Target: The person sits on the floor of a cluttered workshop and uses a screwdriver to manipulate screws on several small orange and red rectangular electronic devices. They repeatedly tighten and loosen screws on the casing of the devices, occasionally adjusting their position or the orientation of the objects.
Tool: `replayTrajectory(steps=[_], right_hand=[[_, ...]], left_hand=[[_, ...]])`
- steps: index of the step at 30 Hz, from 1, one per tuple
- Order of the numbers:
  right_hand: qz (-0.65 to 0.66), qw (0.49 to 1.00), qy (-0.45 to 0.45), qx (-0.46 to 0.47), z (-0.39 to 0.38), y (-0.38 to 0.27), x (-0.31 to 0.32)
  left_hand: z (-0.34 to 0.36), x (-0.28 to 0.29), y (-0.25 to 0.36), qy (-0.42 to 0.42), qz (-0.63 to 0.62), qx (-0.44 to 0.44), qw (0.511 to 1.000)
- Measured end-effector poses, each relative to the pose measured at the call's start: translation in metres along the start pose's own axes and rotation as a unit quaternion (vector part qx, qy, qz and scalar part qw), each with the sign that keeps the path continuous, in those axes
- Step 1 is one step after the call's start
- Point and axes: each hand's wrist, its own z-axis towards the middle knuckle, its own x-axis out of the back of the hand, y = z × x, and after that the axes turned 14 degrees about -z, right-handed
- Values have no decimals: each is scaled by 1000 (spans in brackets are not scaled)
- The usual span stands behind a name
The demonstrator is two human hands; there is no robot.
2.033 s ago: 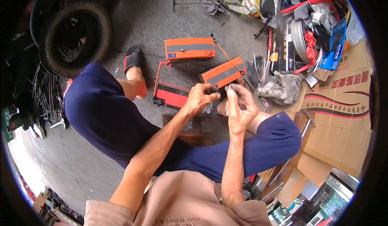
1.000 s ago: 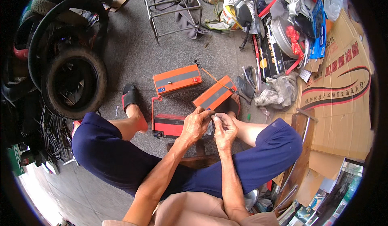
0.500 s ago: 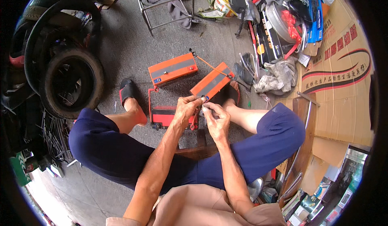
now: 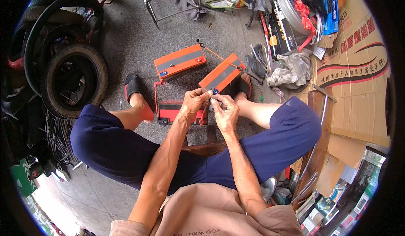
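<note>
Orange battery (image 4: 222, 74) with a grey stripe lies tilted on the concrete floor (image 4: 139, 42), its near corner under both hands. Whatever small part the fingertips pinch there is too tiny to make out. A second orange battery (image 4: 179, 61) lies just behind, joined by a thin orange wire (image 4: 219, 58); a red one (image 4: 175, 111) sits nearer, partly hidden by the left hand (image 4: 194, 103). Right hand (image 4: 225, 111) meets it, fingers pressed together at the corner, both forearms reaching forward between the knees. Cardboard boxes (image 4: 358, 63) with red curved stripes stand at right, cut off by the rim. A tyre (image 4: 76, 82) leans at left
</note>
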Motion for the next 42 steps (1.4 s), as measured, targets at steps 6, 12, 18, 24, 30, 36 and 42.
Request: replayTrajectory(steps=[6, 12, 18, 24, 30, 36, 42], right_hand=[[-57, 998, 12, -10, 1, -6, 1], [-48, 998, -8, 29, 8, 9, 1], [-14, 999, -15, -33, 7, 7, 2], [54, 998, -6, -28, 9, 22, -3], [76, 996, 1, -45, 8, 28, -7], [98, 993, 4, -59, 8, 23, -2], [103, 992, 4, -65, 8, 22, -2]], left_hand=[[0, -4, -2, 7, 5, -16, 1000], [1, -1, -8, 7, 12, -40, 999], [-3, 4, -7, -11, 8, -14, 1000], [-3, -2, -11, -20, 14, -39, 999], [-1, -4, -9, 18, -32, -12, 999], [5, 3, -12, 42, -77, 4, 996], [5, 3, -9, 29, -108, 22, 994]])
